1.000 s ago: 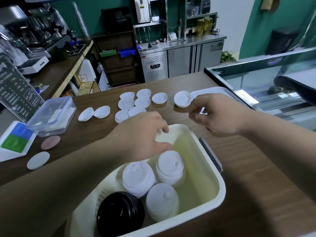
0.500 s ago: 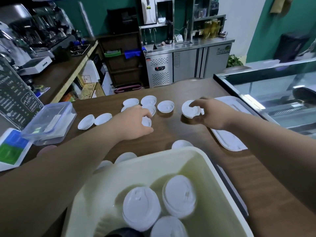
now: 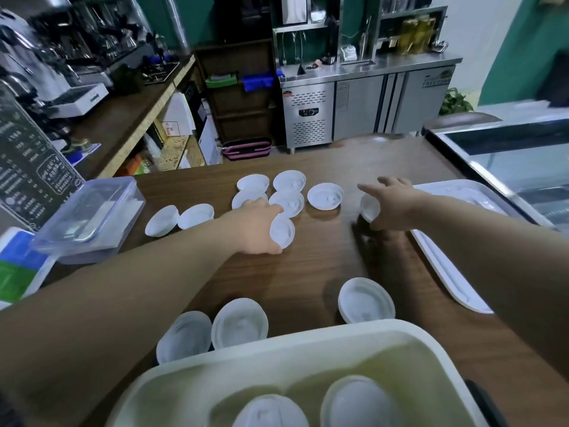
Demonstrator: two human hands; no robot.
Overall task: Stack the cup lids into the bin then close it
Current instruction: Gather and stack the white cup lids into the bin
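Observation:
Several white cup lids lie scattered on the brown wooden counter. My left hand holds one white lid tilted on edge near the middle cluster. To the right, my right hand grips another white lid. The cream bin stands at the near edge, with stacks of white lids inside. Three more lids rest just beyond the bin's far rim. The bin's white cover lies flat under my right forearm.
A clear plastic box sits at the left, beside a chalkboard menu and a blue-green card. A glass display case borders the counter's right side. Steel fridges and an espresso machine stand behind.
Both hands have moved away from the bin out to the scattered lids and each has taken hold of one. The view has tilted forward, so the bin sits lower in frame.

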